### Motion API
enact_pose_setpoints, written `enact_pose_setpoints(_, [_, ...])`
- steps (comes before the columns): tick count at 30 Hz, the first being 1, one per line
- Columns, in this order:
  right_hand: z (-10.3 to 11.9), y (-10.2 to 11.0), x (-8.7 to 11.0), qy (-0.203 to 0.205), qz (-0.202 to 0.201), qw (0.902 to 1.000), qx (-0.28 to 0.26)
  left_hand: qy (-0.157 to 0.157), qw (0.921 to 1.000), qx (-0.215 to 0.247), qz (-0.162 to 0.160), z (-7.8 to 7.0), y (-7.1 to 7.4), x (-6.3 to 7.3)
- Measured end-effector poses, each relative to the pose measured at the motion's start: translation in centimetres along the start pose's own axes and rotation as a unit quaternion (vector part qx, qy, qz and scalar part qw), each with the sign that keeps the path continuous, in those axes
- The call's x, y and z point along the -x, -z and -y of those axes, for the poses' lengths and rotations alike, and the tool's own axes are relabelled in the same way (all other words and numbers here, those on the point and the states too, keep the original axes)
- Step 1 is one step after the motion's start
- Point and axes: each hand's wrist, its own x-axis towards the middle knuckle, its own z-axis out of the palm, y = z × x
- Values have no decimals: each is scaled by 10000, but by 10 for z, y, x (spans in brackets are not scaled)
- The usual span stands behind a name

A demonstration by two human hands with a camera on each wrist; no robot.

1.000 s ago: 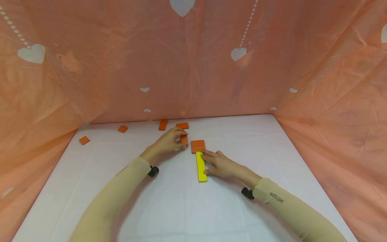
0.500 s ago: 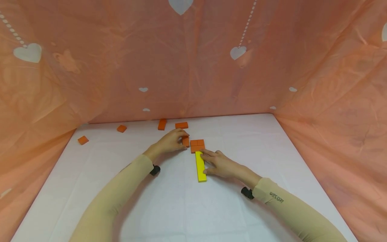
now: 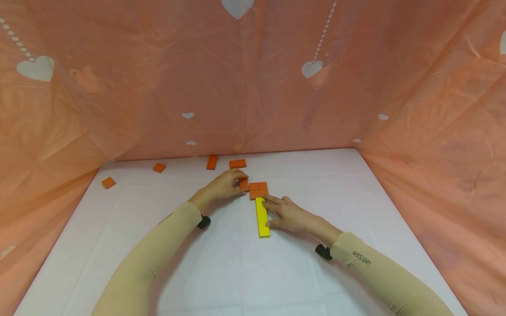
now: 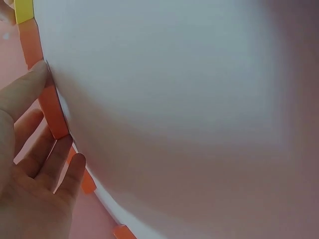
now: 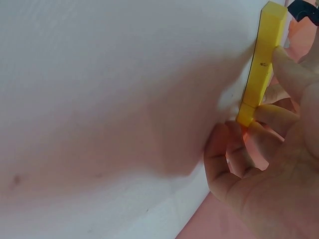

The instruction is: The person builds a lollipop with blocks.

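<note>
My left hand (image 3: 223, 184) pinches an orange block (image 3: 243, 184) between thumb and fingers, thumb at its near end and fingers at its far end. In the left wrist view this orange block (image 4: 53, 112) lies along the tabletop. Just to its right is a compact group of orange blocks (image 3: 258, 191), two small ones behind a longer one. A long yellow strip (image 3: 262, 218) runs toward me from that group. My right hand (image 3: 290, 215) rests thumb and fingertips along the strip's right side, fingers mostly extended. A seam crosses the yellow strip (image 5: 264, 64) near one end in the right wrist view.
Behind my left hand lie two orange blocks, one turned lengthwise (image 3: 212, 162) and one crosswise (image 3: 237, 163). Two small orange squares, one nearer (image 3: 108, 182) and one farther (image 3: 159, 167), sit at the far left. A pink curtain (image 3: 253, 87) encloses the white tabletop (image 3: 253, 272).
My left hand has slid its orange block a little to the right, close up to the orange group. My right hand and the yellow strip have stayed in place.
</note>
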Motion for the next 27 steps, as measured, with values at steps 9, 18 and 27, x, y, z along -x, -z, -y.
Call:
enact_pose_setpoints(9, [0, 0, 0, -14, 15, 10000, -47, -13, 10000, -55, 13, -3, 0, -1])
enact_pose_setpoints(18, [0, 0, 0, -24, 11, 10000, -67, -12, 10000, -57, -15, -3, -1, 0])
enact_pose_setpoints(27, [1, 0, 1, -13, -4, 10000, -88, -37, 10000, -27, -22, -3, -1, 0])
